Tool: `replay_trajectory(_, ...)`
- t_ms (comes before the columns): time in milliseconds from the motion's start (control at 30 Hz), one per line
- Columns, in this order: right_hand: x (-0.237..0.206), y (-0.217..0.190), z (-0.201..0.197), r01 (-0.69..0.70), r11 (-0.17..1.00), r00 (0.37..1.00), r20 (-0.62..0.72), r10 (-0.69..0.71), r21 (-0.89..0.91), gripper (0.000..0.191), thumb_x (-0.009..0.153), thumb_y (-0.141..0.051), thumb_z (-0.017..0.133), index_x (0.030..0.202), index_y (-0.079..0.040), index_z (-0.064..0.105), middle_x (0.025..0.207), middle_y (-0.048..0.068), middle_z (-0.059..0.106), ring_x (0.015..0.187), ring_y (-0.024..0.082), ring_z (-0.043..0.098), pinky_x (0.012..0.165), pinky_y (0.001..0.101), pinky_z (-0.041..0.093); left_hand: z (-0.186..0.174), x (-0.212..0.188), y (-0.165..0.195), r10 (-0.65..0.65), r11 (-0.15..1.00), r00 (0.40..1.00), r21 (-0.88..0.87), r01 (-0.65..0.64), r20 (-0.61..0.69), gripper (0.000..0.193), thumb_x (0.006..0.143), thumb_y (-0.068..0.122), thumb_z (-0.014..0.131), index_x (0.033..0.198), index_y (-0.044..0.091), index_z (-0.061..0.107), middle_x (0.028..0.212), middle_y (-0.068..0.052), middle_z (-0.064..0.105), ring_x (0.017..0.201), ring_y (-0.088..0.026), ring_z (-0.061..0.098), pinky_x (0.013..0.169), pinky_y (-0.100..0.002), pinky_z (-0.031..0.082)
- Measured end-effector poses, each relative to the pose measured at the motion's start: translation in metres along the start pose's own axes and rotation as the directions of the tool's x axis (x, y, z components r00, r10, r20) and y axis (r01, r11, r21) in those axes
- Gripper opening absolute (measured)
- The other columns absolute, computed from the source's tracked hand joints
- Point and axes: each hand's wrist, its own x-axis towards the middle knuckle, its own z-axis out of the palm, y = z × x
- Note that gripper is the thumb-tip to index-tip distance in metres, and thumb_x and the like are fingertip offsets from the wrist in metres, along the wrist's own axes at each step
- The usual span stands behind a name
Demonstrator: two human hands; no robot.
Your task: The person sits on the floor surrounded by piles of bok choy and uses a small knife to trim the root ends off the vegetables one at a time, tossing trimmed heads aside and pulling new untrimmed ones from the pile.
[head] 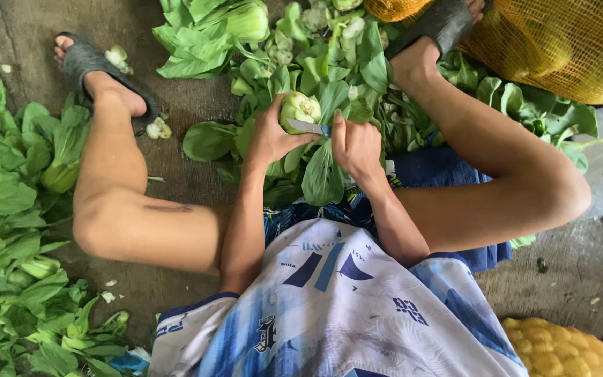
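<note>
The person squats on the floor (197, 98), knees spread wide. Between the feet, before the person, lies a pile of leafy greens (329, 63). The left hand (270, 136) holds one bunch of greens (300, 108) over this pile, and the right hand (356, 146) sets a knife (308, 127) against its stem end. A second heap of greens (8, 209) lies along the left edge of the floor, beside the left leg. A net sack (567, 49) lies at the far right corner, behind the right foot. A second sack (560, 349) lies at the near right corner.
</note>
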Motion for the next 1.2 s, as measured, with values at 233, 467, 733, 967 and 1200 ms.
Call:
replay_trajectory(233,-0.005,0.016,0.011,0.067,0.998,0.997,-0.031,-0.068,-0.006,0.051,0.106,-0.023,0.046,0.062,-0.003,0.061,0.058,0.021,0.059,0.049,0.042,0.057,0.052,0.0514,0.046,0.001,-0.003,0.005,0.04,0.999,0.999,0.021,-0.041,0.029,0.063,0.067,0.024,0.094,0.12,0.005,0.064,0.105,-0.014,0.077,0.099,-0.028,0.078,0.085,-0.038,0.061)
replay_trajectory(467,-0.01,0.061,0.037,0.052,0.996,0.996,-0.062,-0.056,-0.068,0.047,0.104,-0.022,0.047,0.063,-0.004,0.062,0.059,0.021,0.059,0.051,0.043,0.057,0.053,0.0523,0.047,-0.002,-0.008,0.013,0.01,1.0,0.995,-0.03,-0.007,0.095,0.064,0.069,0.024,0.094,0.123,0.005,0.066,0.106,-0.012,0.078,0.097,-0.024,0.078,0.085,-0.036,0.061)
replay_trajectory(733,0.011,0.092,0.011,-0.035,0.993,0.999,-0.034,0.031,-0.11,0.045,0.109,-0.027,0.045,0.074,-0.006,0.065,0.063,0.018,0.061,0.056,0.04,0.06,0.056,0.0505,0.048,-0.008,-0.014,0.009,0.055,0.997,0.993,-0.053,-0.05,0.107,0.067,0.071,0.029,0.096,0.124,0.005,0.063,0.108,-0.013,0.076,0.097,-0.024,0.077,0.086,-0.037,0.061)
replay_trajectory(967,-0.003,0.027,0.002,0.13,0.991,0.985,0.112,-0.132,0.028,0.047,0.105,-0.025,0.044,0.065,-0.006,0.06,0.059,0.017,0.059,0.049,0.04,0.056,0.054,0.0496,0.047,0.001,-0.004,-0.005,0.032,0.994,0.992,0.098,-0.044,0.121,0.075,0.063,0.03,0.092,0.129,0.007,0.063,0.107,-0.013,0.076,0.095,-0.028,0.075,0.084,-0.041,0.06)
replay_trajectory(1200,0.006,0.064,0.025,-0.005,0.994,1.0,-0.008,0.004,-0.109,0.049,0.106,-0.027,0.046,0.066,-0.005,0.063,0.059,0.019,0.059,0.053,0.043,0.057,0.055,0.0521,0.046,0.001,-0.008,0.002,0.01,1.0,0.989,0.006,-0.011,0.149,0.067,0.071,0.035,0.092,0.126,0.009,0.064,0.105,-0.01,0.078,0.094,-0.022,0.078,0.084,-0.037,0.062)
